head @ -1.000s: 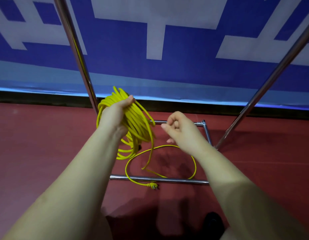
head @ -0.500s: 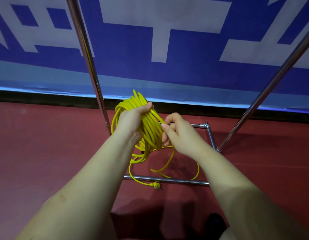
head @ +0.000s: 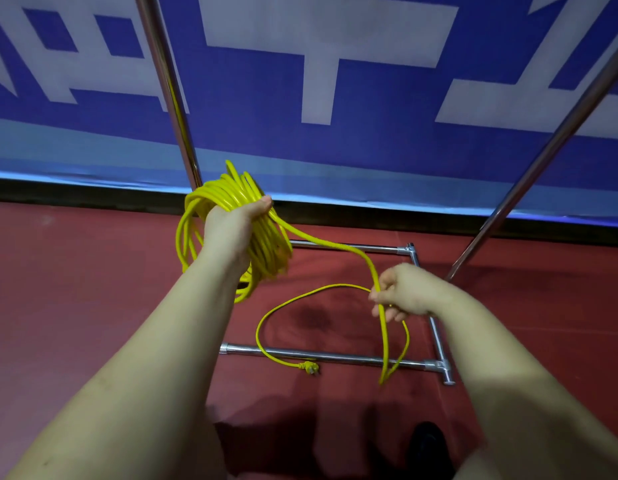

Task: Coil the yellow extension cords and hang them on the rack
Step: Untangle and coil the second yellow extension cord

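My left hand (head: 233,228) grips a thick coil of yellow extension cord (head: 228,195), held above the red floor near the rack's left upright. One strand runs from the coil down to my right hand (head: 403,292), which pinches it lower and to the right. Below that hand the loose cord (head: 300,299) loops over the floor and crosses the rack's front base bar. Its yellow plug (head: 311,368) lies on the floor just in front of that bar. The chrome rack (head: 335,356) stands ahead, its hanging rail out of view.
Two chrome uprights rise from the rack base, the left upright (head: 169,88) and a slanted right upright (head: 543,150). A blue and white banner (head: 335,133) covers the wall behind. A dark shoe (head: 429,445) shows at the bottom edge.
My right hand has slid away from the coil, down and to the right along the cord, drawing out a strand. The coil in my left hand stayed about level.
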The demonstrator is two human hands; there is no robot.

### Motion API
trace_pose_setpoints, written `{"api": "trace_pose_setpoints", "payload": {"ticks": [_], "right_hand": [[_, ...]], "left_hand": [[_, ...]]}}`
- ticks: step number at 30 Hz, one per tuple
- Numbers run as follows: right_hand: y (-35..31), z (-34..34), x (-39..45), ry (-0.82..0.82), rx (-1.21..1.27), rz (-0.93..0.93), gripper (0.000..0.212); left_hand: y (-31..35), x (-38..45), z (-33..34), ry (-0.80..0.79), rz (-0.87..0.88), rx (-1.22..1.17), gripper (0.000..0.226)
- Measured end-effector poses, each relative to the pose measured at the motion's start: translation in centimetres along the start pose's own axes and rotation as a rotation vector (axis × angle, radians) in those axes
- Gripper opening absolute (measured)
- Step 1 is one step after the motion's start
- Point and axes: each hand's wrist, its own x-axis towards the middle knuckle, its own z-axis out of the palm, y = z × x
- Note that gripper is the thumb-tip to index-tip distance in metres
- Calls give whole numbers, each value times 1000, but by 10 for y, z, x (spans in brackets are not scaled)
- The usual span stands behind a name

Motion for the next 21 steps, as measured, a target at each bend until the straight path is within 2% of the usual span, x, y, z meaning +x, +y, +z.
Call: {"api": "trace_pose_setpoints", "payload": {"ticks": [4, 7, 11, 13, 15, 18, 21], "right_hand": [[-8, -13, -8, 159, 441, -33, 18], [-19, -18, -12, 222, 748, -45, 13], [-29, -27, -13, 273, 1120, -74, 19], [-32, -29, -13, 289, 1213, -70, 21], [-33, -29, -9, 305, 1187, -48, 21], [-34, -28, -2, 322, 1138, -29, 21], [-40, -26, 3, 323, 1284, -42, 24]], "left_hand": [[-5, 1, -6, -7, 121, 262, 23], [-8, -2, -5, -19, 161, 336, 24], [-12, -4, -2, -7, 225, 393, 24], [-14, -5, -1, -19, 220, 429, 24], [-17, -7, 0, -60, 201, 446, 25], [-21, -16, 5, -167, 155, 438, 20], [-24, -29, 12, -299, 81, 407, 18]]}}
